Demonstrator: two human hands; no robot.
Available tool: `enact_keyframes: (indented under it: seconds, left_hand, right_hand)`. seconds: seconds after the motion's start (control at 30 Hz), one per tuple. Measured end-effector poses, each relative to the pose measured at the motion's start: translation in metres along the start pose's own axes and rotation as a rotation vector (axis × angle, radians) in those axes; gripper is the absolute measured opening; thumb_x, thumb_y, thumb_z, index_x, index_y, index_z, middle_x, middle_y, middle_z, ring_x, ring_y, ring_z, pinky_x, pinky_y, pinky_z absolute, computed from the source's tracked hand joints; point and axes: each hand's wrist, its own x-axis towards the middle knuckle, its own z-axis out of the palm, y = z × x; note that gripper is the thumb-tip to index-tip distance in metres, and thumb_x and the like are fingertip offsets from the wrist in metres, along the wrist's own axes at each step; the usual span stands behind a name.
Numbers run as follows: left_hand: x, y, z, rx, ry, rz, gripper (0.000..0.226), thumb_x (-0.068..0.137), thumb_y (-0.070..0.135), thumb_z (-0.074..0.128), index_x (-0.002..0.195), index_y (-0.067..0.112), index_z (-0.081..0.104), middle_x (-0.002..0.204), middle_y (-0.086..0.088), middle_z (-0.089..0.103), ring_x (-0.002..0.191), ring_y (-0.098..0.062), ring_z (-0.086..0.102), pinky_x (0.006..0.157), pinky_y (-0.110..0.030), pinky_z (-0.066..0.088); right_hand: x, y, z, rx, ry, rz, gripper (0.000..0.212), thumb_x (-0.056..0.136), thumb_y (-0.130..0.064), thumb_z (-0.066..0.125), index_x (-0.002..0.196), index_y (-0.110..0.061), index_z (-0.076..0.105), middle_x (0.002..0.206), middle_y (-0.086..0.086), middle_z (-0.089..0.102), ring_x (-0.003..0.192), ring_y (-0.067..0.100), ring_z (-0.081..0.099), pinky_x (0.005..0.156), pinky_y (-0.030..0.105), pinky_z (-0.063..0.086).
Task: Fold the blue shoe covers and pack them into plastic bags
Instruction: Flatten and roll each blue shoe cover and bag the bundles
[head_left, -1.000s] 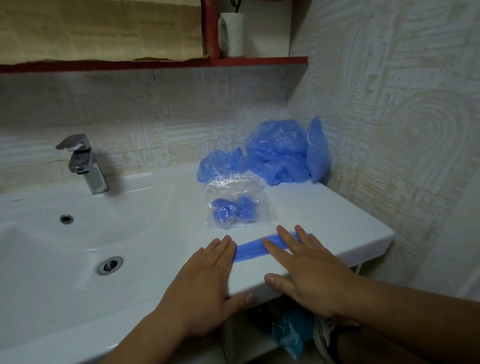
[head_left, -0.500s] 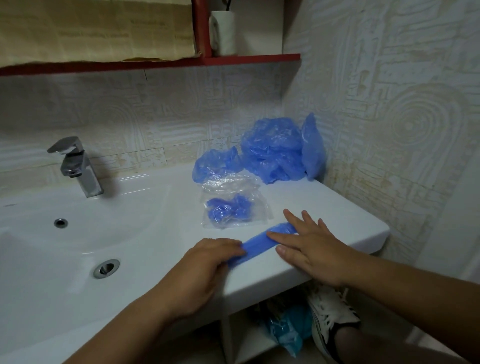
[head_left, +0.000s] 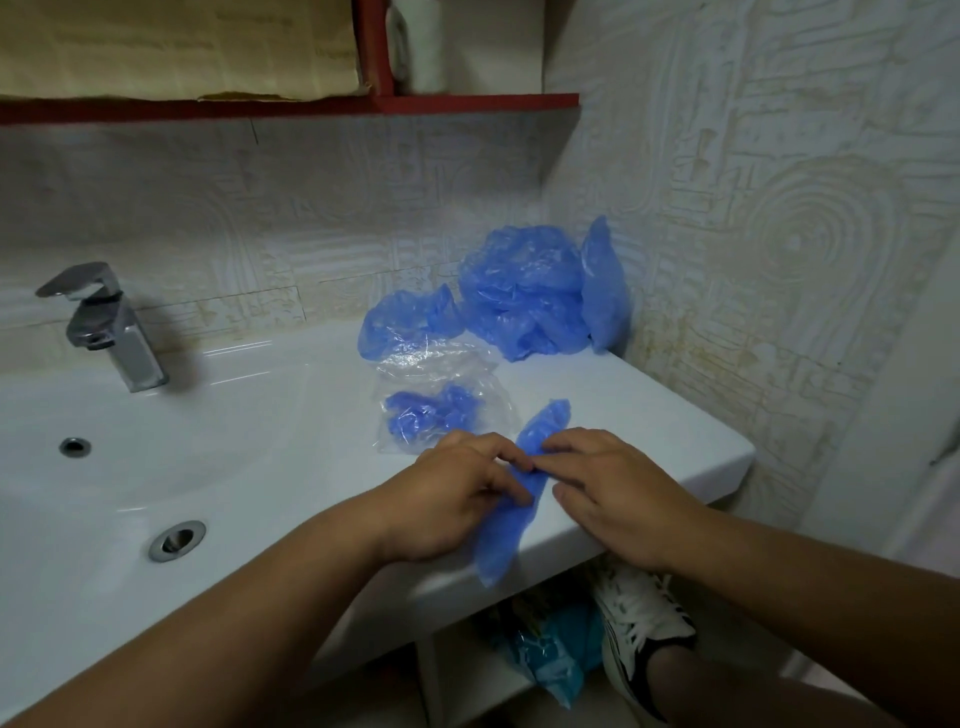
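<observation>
Our left hand (head_left: 452, 499) and right hand (head_left: 618, 499) pinch the flattened blue shoe cover (head_left: 498, 545) mid-length with curled fingers, seemingly to fold it. It overhangs the sink ledge (head_left: 649, 441), near a filled plastic bag (head_left: 441, 410).

Both forearms angle in, left hand (head_left: 453, 500) and right hand (head_left: 619, 493) knuckles up, fingertips meeting, each pinching the blue shoe cover (head_left: 498, 545).

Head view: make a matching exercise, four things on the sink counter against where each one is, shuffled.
Things:
1 faucet
2 clear plastic bag
3 flattened shoe cover
4 loose shoe cover pile

Places:
a back corner against the wall
b pinched by left hand and right hand
c behind the basin
d flat on the counter, covers inside

Pairs: 1-c, 2-d, 3-b, 4-a
</observation>
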Motion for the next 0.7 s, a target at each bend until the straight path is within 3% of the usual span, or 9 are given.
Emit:
enact_keyframes:
  seconds: [0.07,0.13,0.27,0.4,0.5,0.63,0.7]
  left_hand:
    - [0.005,-0.002,0.002,-0.003,0.016,0.019,0.034,0.097,0.008,0.053,0.116,0.027,0.072,0.136,0.011,0.052,0.120,-0.018,0.044,0.108,-0.026,0.029]
    - [0.009,-0.004,0.007,-0.025,0.061,0.023,0.028,0.095,0.012,0.058,0.112,0.026,0.074,0.131,0.012,0.057,0.117,-0.016,0.048,0.107,-0.026,0.031]
    - [0.014,-0.011,0.026,-0.146,0.194,0.028,0.021,0.081,0.030,0.064,0.099,0.031,0.073,0.112,0.019,0.065,0.106,-0.011,0.059,0.099,-0.039,0.043]
    - [0.015,-0.015,0.034,-0.218,0.250,0.046,0.025,0.078,0.047,0.068,0.097,0.031,0.072,0.109,0.019,0.066,0.104,-0.011,0.062,0.095,-0.042,0.046]
    - [0.014,-0.014,0.032,-0.261,0.249,0.042,0.034,0.070,0.050,0.069,0.097,0.030,0.074,0.111,0.018,0.067,0.106,-0.008,0.062,0.098,-0.040,0.045]
    - [0.014,-0.016,0.032,-0.268,0.218,0.011,0.037,0.063,0.048,0.070,0.098,0.034,0.073,0.113,0.020,0.065,0.109,-0.009,0.060,0.100,-0.040,0.044]
    - [0.016,-0.017,0.032,-0.339,0.202,-0.012,0.040,0.062,0.045,0.064,0.099,0.034,0.074,0.115,0.017,0.066,0.111,-0.009,0.059,0.102,-0.039,0.043]
  right_hand:
    - [-0.001,0.003,0.002,-0.006,-0.011,0.011,0.046,0.101,-0.026,0.046,0.147,-0.033,0.042,0.154,-0.012,0.035,0.141,0.007,0.027,0.116,0.021,0.013]
    - [-0.004,0.003,0.001,0.032,0.035,0.017,0.047,0.098,-0.024,0.052,0.144,-0.032,0.046,0.153,-0.012,0.036,0.140,0.006,0.028,0.117,0.021,0.016]
    - [-0.013,-0.006,-0.008,0.075,0.155,-0.085,0.030,0.083,-0.020,0.069,0.112,-0.029,0.068,0.115,-0.013,0.054,0.110,0.005,0.049,0.098,0.025,0.043]
    - [-0.022,-0.019,-0.010,0.047,0.021,-0.198,0.029,0.074,-0.039,0.078,0.099,-0.035,0.065,0.103,-0.019,0.051,0.099,0.000,0.047,0.086,0.016,0.042]
    - [-0.023,-0.024,-0.004,-0.030,0.009,-0.241,0.024,0.076,-0.048,0.071,0.096,-0.036,0.065,0.101,-0.018,0.050,0.094,-0.002,0.043,0.077,0.011,0.035]
    - [-0.021,-0.026,0.001,0.061,0.060,-0.198,0.026,0.084,-0.050,0.050,0.084,-0.032,0.068,0.091,-0.014,0.052,0.088,0.001,0.046,0.074,0.023,0.042]
    - [-0.020,-0.025,0.003,0.156,0.105,-0.124,0.020,0.085,-0.047,0.056,0.076,-0.030,0.064,0.088,-0.014,0.051,0.087,0.002,0.048,0.076,0.025,0.044]
